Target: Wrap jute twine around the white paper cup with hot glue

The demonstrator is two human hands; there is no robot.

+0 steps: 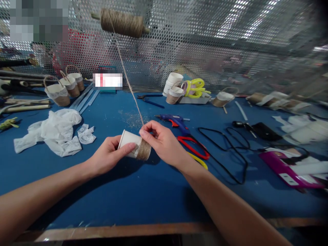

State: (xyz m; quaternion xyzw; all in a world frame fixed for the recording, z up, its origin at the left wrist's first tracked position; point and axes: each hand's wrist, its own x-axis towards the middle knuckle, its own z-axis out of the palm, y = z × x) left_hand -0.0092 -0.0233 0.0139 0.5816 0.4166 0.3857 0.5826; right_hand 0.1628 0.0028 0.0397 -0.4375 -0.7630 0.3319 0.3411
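Observation:
A white paper cup (125, 139) lies tilted on its side in the air above the table, its rim to the left. My left hand (110, 150) is closed round its rim end, thumb along the wall. Brown twine (144, 150) is wound in a band about the base end. My right hand (157, 138) pinches the twine at the cup's base. From there the strand runs taut up to a large twine spool (121, 23) on a rod by the perforated metal screen.
White lace (56, 131) lies to the left, near several small twine-wrapped baskets (58, 95). A blue glue gun (176, 122), red-handled scissors (194, 147) and a black cord (243, 164) lie to the right. Stacked white cups (173, 83) stand at the back; a purple package (287, 169) is far right.

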